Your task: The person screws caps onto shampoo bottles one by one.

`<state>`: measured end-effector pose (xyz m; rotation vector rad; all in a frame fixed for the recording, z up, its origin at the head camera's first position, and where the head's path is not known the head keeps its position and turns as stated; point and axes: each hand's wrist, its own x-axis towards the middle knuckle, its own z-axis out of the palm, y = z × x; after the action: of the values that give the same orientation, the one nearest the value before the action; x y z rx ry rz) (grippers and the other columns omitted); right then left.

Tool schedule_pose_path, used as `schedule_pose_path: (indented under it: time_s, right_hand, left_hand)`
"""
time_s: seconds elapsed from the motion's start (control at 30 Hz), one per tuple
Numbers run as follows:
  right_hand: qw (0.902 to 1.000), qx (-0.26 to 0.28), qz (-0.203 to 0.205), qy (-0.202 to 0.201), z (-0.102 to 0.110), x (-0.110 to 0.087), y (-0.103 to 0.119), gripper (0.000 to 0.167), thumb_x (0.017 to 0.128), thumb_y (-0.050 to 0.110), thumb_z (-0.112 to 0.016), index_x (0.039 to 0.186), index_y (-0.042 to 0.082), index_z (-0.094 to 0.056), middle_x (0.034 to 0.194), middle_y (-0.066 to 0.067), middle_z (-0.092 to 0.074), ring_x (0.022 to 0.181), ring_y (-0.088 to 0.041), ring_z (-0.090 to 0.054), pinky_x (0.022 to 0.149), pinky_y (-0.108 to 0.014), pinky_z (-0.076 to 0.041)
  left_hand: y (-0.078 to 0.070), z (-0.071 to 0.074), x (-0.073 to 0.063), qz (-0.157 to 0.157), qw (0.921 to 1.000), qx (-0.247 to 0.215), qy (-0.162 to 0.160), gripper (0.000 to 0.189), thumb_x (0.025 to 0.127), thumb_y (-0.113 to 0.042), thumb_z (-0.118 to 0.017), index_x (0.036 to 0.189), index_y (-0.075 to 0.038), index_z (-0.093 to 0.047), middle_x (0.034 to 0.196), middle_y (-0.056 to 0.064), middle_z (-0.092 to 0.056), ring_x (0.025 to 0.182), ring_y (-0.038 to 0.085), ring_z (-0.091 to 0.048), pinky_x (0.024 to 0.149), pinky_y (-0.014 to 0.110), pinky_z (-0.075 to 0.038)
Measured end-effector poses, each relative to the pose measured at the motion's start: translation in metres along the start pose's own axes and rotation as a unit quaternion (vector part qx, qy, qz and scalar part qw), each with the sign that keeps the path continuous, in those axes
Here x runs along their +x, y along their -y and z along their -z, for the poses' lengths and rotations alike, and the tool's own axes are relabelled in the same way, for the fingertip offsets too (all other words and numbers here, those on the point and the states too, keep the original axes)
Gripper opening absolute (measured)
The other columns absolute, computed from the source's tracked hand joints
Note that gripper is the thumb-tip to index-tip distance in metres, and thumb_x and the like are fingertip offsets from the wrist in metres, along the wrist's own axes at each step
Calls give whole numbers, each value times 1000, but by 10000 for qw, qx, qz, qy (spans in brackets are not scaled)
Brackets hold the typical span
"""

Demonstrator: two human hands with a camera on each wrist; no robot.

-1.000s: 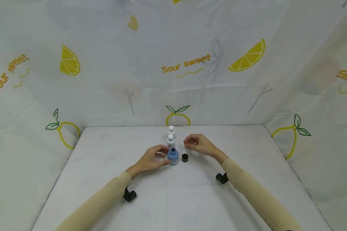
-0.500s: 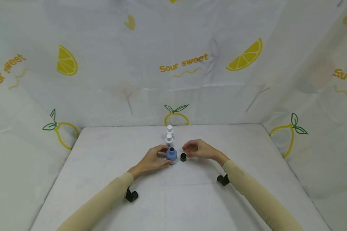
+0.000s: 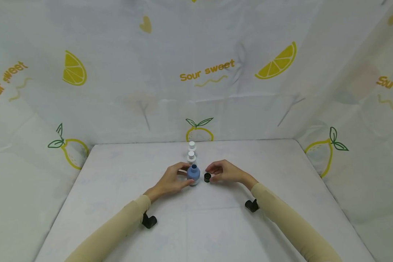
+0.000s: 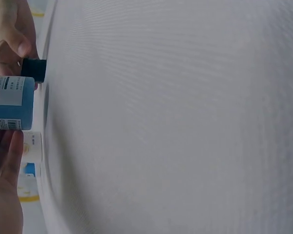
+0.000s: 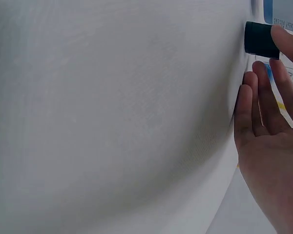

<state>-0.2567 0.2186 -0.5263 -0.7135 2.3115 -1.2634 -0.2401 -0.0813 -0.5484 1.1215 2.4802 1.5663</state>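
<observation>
- Our left hand (image 3: 171,179) grips the blue bottle (image 3: 193,174) from its left side, thumb towards the near edge of the desk (image 3: 118,196) and fingers behind; we judge this side hold is meant to steady the body while leaving the neck free
- Our right hand (image 3: 228,172) seems to pinch the black cap (image 3: 207,178) between thumb and index finger, its other fingers free behind; such a light hold probably suits so small a thing
- The blue bottle is uncapped, its long axis close to vertical and its mouth pointing up; in the left wrist view its base seems to hang just above the desk
- It is about midway between the desk's left and right edges, nearer the far edge than the near one
- The cap sits on the desk just beside the bottle, towards the right edge, its axis roughly upright too; we cannot be sure which end is up
- Beyond the blue bottle, the nearer white bottle (image 3: 191,160) and the farther white bottle (image 3: 192,149) stand upright, caps on, in a line running to the far edge, perhaps lined up to leave both sides open for our hands
- Past that edge hangs a lemon-patterned cloth (image 3: 134,72)
</observation>
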Motion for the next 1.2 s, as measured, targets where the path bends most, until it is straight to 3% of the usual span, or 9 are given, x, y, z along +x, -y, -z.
schedule_pose_path:
  time_s: [0.4,0.83,1.2]
  right_hand:
    - [9990,-442,103,-25,-4,3,2,36,93,14,-85,125,2,-76,128,-15,-77,117,-21,-70,109,-45,-61]
    - [9978,161,539,-337,8,5,27,34,96,0,-78,129,-2,-70,134,-24,-73,127,-40,-71,111,-54,-61]
    - [9956,188,807,-432,10,5,43,32,97,4,-79,128,-1,-70,127,-21,-75,121,-34,-73,107,-50,-63]
  left_hand:
    - [-1,7,-1,24,9999,116,-92,53,87,-6,-90,134,3,-66,133,19,-73,116,33,-76,99,29,-67]
    - [-7,8,0,-106,9997,176,-135,52,89,-12,-91,134,-2,-67,131,15,-74,114,29,-78,101,33,-66]
    - [-12,12,2,-76,9995,255,-151,50,88,-13,-90,132,-3,-68,127,13,-74,111,27,-77,98,34,-67]
